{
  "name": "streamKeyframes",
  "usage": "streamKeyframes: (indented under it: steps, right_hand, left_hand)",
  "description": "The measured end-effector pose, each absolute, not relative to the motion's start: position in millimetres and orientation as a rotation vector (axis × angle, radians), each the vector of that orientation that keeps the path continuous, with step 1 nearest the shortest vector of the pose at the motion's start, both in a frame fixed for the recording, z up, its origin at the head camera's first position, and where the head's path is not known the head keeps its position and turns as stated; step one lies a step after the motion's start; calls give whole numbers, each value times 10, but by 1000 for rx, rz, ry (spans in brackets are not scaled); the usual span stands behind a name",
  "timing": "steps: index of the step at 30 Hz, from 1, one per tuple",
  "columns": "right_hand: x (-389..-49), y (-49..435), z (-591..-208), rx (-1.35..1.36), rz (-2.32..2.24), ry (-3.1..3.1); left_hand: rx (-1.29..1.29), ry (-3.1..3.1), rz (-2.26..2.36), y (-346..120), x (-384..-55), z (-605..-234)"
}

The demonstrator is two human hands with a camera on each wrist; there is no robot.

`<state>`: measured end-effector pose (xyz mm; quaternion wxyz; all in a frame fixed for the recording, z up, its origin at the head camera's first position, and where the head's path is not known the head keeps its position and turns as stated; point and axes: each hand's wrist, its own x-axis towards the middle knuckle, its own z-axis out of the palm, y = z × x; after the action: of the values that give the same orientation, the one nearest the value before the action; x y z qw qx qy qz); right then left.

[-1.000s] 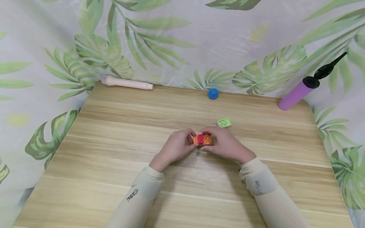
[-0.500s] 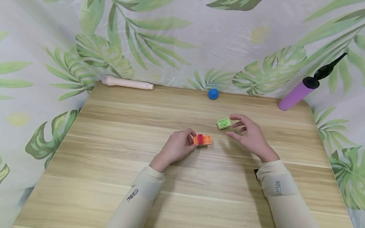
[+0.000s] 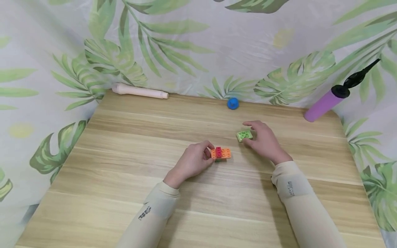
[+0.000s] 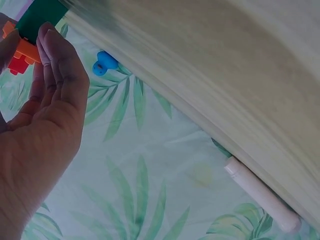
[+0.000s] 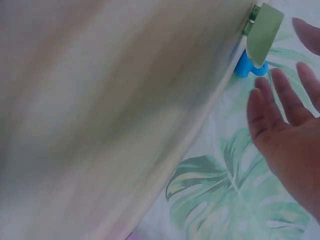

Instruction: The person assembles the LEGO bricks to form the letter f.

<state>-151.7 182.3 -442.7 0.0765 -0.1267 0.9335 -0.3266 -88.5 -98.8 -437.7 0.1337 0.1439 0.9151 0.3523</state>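
In the head view my left hand point(image 3: 190, 162) pinches a small stack of toy building bricks near the table's middle. An orange brick point(image 3: 227, 153) carries a narrow red brick point(image 3: 218, 152) on its studs. Beneath the orange one is a dark green brick point(image 4: 39, 19), clearest in the left wrist view. My right hand point(image 3: 266, 143) hovers around a light green brick point(image 3: 242, 134), which lies hollow side up with its studs toward the table. The right wrist view shows the fingers spread and apart from this light green brick point(image 5: 266, 32).
On the wooden table point(image 3: 139, 124), a pale pink microphone-shaped thing point(image 3: 141, 91) lies along the back left edge. A small blue ball-like toy point(image 3: 233, 103) sits at the back middle. A purple hand pump point(image 3: 324, 104) with a black nozzle stands back right, before a leaf-print cloth.
My right hand has let go of the stack, swung right and back, then moved left to the light green brick. The left hand has kept the stack in place.
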Motion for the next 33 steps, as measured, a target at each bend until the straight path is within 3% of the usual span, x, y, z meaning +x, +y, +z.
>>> streamKeyframes:
  steps: [15, 23, 33]
  right_hand:
    - [-1569, 1768, -4476, -367, -799, 2796]
    - [-1444, 1779, -4394, -306, -1201, 2827]
    - [-1192, 1738, -4280, -531, -1392, 2877]
  left_hand:
    - [420, 2666, 1006, -989, -881, -4367]
    - [423, 2666, 1010, -987, -876, -4382]
    - [438, 2684, 1009, -980, -877, -4386]
